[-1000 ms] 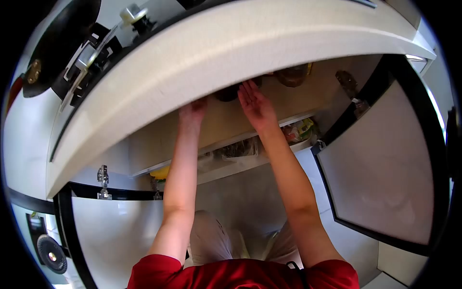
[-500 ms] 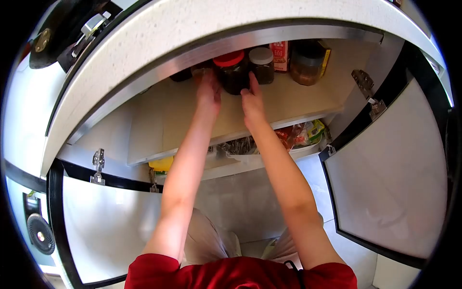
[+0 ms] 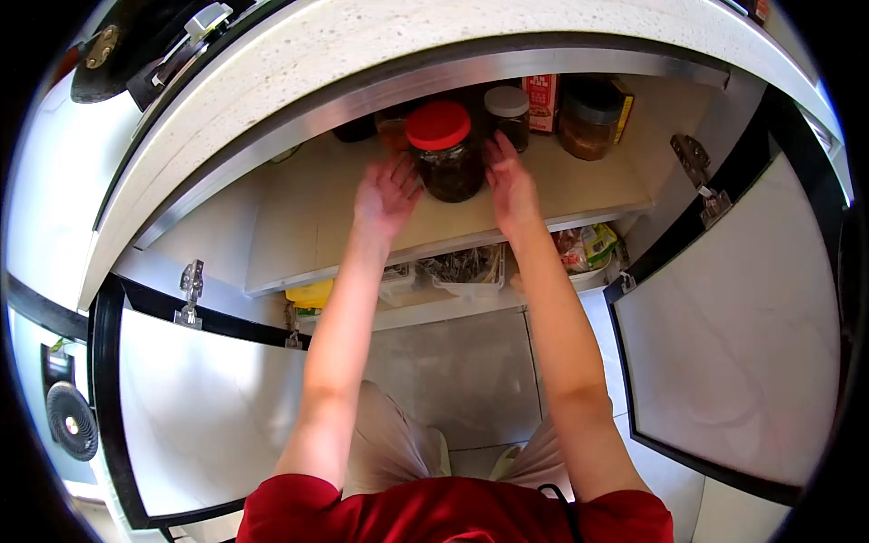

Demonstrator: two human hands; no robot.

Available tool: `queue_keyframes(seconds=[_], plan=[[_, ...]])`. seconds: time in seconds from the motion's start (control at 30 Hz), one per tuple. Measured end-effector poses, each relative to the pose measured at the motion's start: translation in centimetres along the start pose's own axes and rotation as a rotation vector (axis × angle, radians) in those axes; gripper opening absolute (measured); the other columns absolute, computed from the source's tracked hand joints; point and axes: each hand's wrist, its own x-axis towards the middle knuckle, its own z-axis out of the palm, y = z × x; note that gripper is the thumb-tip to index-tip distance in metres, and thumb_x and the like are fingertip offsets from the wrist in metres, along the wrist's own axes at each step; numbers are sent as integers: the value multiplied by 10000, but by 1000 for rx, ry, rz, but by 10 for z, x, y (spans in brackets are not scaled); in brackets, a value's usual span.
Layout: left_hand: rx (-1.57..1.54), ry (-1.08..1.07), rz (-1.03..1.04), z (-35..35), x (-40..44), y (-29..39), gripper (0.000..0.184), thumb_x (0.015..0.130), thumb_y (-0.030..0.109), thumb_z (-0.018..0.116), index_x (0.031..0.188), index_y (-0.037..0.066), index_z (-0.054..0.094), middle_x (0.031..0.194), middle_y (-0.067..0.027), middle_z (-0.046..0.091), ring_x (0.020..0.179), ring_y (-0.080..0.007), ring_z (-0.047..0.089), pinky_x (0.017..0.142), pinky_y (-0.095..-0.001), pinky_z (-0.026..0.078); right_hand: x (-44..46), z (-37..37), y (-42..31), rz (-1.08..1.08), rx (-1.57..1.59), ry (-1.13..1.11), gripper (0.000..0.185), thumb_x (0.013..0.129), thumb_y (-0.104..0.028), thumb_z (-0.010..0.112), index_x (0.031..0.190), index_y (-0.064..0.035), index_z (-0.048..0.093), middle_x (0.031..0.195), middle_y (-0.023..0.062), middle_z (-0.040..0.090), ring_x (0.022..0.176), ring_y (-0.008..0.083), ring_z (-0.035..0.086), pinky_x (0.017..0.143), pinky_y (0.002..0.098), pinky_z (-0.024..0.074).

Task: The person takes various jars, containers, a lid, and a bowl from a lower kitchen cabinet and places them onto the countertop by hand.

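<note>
Space between the left hand (image 3: 387,201) and the right hand (image 3: 512,192) is taken up by a red-lidded jar (image 3: 451,170), seen close to the front of the upper shelf (image 3: 312,213) and roughly upright. On both hands the fingers are spread and slightly bent, with the palms turned inward; nothing is gripped, and whether the jar's wall is brushed by any fingertip cannot be told.

By its wide body and dark contents, the jar is judged to be fairly heavy and stiff-walled. Glass or plastic cannot be told apart, so it is best treated as slippery and breakable. A sound hold is offered by the round sides below the lid, pressed from both sides at mid-height; the lid alone is less to be trusted, since its tightness is not shown.

At the front, headroom is limited by the metal rail (image 3: 434,80) and the stone-speckled countertop (image 3: 434,34), so a low, level path outward is called for. Below, a clear plastic tub (image 3: 471,288) and colourful packets (image 3: 593,246) are kept under the shelf, partly hidden by the right forearm. Behind the jar's right side, a smaller grey-lidded jar (image 3: 508,118) is placed within easy knocking range of the right fingertips. Farther right, a red carton (image 3: 541,101), a dark-lidded jar of brown contents (image 3: 588,128) and a yellow-edged box (image 3: 625,113) are grouped, well out of the way.
</note>
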Motion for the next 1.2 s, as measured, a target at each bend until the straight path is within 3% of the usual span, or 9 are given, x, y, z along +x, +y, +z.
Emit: queue_keyframes(seconds=[0.07, 0.13, 0.23, 0.37, 0.57, 0.67, 0.77, 0.9, 1.2], plan=[[-9, -72, -17, 3, 6, -2, 632, 886, 539, 397, 1373, 143, 322, 1418, -49, 319, 1288, -233, 273, 1063, -401, 173, 0, 0, 2, 2, 25, -47, 715, 751, -143, 497, 1412, -77, 233, 1438, 102, 272, 1323, 220, 259, 1075, 336, 161], [13, -131, -18, 9, 10, -2, 627, 897, 528, 388, 1383, 140, 302, 1418, -51, 311, 1291, -239, 275, 1066, -403, 190, -1, 7, 0, -86, -449, -193, 838, 752, -175, 621, 1431, -78, 140, 1454, 115, 225, 1333, 221, 228, 1085, 342, 171], [108, -189, -15, 8, 19, -8, 634, 902, 531, 382, 1394, 146, 276, 1420, -47, 304, 1291, -238, 285, 1068, -400, 211, -5, 11, 2, -100, -582, -235, 996, 681, -194, 756, 1433, -79, 113, 1446, 146, 232, 1343, 218, 188, 1064, 326, 230], [215, -132, 21, 20, 19, -13, 591, 915, 479, 412, 1379, 131, 302, 1394, -36, 361, 1274, -184, 324, 1056, -349, 228, 2, 5, 17, -230, -603, -227, 1016, 662, -191, 785, 1428, -70, 128, 1442, 159, 235, 1333, 230, 215, 1061, 333, 242], [216, -67, -23, -6, 19, -11, 563, 895, 474, 444, 1329, 126, 357, 1358, -65, 381, 1225, -246, 360, 988, -486, 298, -31, 24, -4, -16, -653, -41, 942, 669, -174, 786, 1391, -22, 200, 1362, 165, 343, 1252, 222, 338, 1018, 336, 312], [84, -70, -113, -7, -14, -7, 537, 899, 459, 425, 1310, 117, 380, 1345, -83, 394, 1211, -266, 372, 961, -504, 326, -56, 31, -11, -71, -707, -5, 872, 665, -174, 790, 1353, -8, 282, 1275, 167, 438, 1207, 233, 393, 985, 335, 344], [-24, -70, -152, -7, -55, -14, 551, 905, 469, 407, 1330, 122, 361, 1369, -69, 374, 1234, -242, 359, 980, -477, 316, -92, 47, -41, -48, -804, 8, 898, 650, -167, 793, 1362, -6, 269, 1297, 179, 414, 1222, 259, 382, 1001, 349, 329], [205, -24, -303, 66, -142, -4, 600, 904, 518, 389, 1360, 132, 328, 1403, -42, 341, 1266, -189, 335, 1006, -422, 301, -155, 69, -83, -97, -783, 63, 959, 629, -177, 800, 1388, -25, 234, 1359, 189, 359, 1266, 285, 349, 1030, 369, 301], [129, -82, -492, 204, -310, 47, 632, 857, 492, 519, 1338, 116, 356, 1333, -32, 411, 1217, -188, 397, 1010, -399, 323, -302, 154, -239, 18, -840, 223, 966, 608, -193, 810, 1387, -57, 254, 1380, 178, 341, 1273, 303, 352, 1035, 380, 321]])
